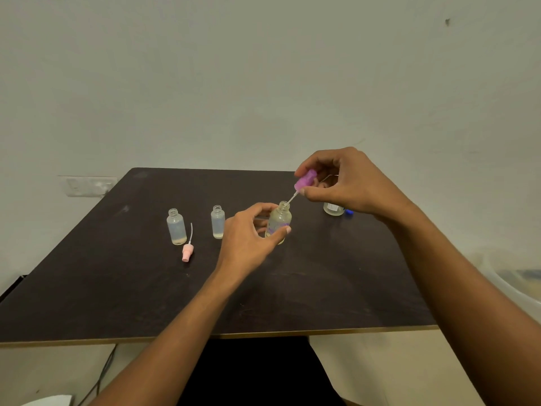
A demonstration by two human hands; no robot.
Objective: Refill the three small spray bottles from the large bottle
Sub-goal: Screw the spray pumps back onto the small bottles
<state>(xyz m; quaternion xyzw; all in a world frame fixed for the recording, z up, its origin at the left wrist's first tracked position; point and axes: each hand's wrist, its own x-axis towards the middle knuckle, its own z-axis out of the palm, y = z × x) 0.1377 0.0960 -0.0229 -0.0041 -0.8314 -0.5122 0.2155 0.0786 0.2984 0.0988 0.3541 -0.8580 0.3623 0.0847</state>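
From my remote seat, the dark table [117, 288] fills the lower view. My right hand [345, 183] is raised at one o'clock from the work, thumb and fingertips pinching the purple spray top [306, 178] and tilting it so its thin tube points into the neck below. My left hand [248, 235] wraps thumb and fingers round the small bottle [280, 218] standing near the table's middle, I judge to steady it against tipping.

The large bottle [333, 208] stands at two o'clock from it, mostly hidden behind my right hand, with a blue cap [349, 212] just beside it. At nine o'clock stand a second bottle [217, 222] and a third bottle [176, 228], both open, upright and nearly empty, ready for pouring. A pink spray top [187, 252] lies at five o'clock from the third.
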